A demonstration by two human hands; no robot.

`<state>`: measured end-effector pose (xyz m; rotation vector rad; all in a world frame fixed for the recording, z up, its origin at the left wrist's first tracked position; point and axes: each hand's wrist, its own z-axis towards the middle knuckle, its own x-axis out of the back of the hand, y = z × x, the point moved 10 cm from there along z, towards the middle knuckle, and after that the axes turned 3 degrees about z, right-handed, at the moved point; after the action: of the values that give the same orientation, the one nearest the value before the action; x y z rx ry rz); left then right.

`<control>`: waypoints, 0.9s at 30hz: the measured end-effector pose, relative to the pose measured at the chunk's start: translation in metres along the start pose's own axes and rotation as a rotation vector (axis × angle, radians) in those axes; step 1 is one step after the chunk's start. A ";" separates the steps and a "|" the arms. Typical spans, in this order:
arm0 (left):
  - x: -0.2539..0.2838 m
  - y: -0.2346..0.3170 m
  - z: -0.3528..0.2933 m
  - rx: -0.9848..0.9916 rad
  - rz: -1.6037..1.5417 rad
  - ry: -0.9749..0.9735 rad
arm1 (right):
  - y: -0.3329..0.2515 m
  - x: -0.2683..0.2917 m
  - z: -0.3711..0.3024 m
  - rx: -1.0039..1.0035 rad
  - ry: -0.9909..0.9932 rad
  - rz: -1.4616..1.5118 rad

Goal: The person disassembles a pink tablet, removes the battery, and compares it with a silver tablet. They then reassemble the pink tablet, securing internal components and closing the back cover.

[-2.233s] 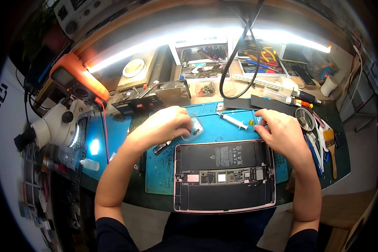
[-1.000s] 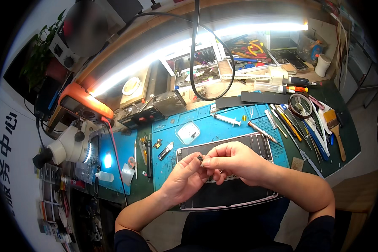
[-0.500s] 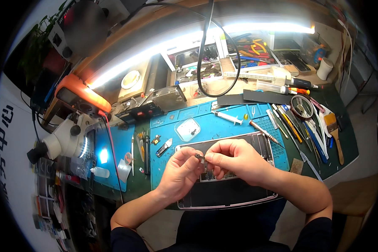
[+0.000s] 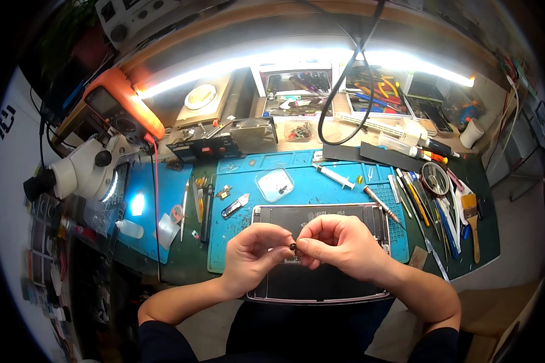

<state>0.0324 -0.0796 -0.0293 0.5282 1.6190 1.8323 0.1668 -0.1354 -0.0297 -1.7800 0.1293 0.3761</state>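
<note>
An opened tablet [image 4: 321,284] lies across the near edge of the blue repair mat, its black inside facing up within a pale rim. Above its middle, both my hands meet at a small dark part [image 4: 293,247] with a roundish end, too small to name surely. My left hand [image 4: 255,251] pinches it from the left between thumb and fingers. From the right, my right hand [image 4: 339,245] grips it with thumb and forefinger, the other fingers curled below. The hands cover much of the part and some of the tablet's middle.
Left of the tablet lies a folding pocket tool [image 4: 235,206]; beyond it stands a clear dish [image 4: 275,184] with small pieces. A syringe [image 4: 334,177], screwdriver [image 4: 381,204], and brush [image 4: 471,224] lie rightward. A microscope [image 4: 82,169] and orange multimeter [image 4: 124,109] stand left. A black cable loop [image 4: 322,115] hangs ahead.
The head view has shifted, so the bench sits differently in the picture. Both hands stay together over the tablet; the small part has turned, now showing a roundish dark end.
</note>
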 end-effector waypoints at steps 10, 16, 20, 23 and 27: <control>0.008 0.004 -0.005 -0.074 0.213 -0.018 | -0.007 -0.001 -0.006 0.130 0.107 -0.141; 0.012 -0.016 -0.009 0.177 -0.071 -0.077 | -0.055 -0.030 -0.026 0.763 0.200 -0.906; 0.009 -0.020 -0.008 0.224 -0.137 -0.128 | -0.056 -0.038 -0.027 0.830 0.173 -1.009; 0.008 -0.021 -0.007 0.256 -0.082 -0.178 | -0.055 -0.038 -0.026 0.830 0.199 -1.052; 0.027 -0.012 -0.005 0.249 -0.175 -0.054 | -0.060 -0.030 -0.020 0.806 0.255 -1.095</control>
<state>0.0119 -0.0647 -0.0452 0.5211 1.8077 1.4875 0.1598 -0.1434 0.0397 -0.8779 -0.4529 -0.6256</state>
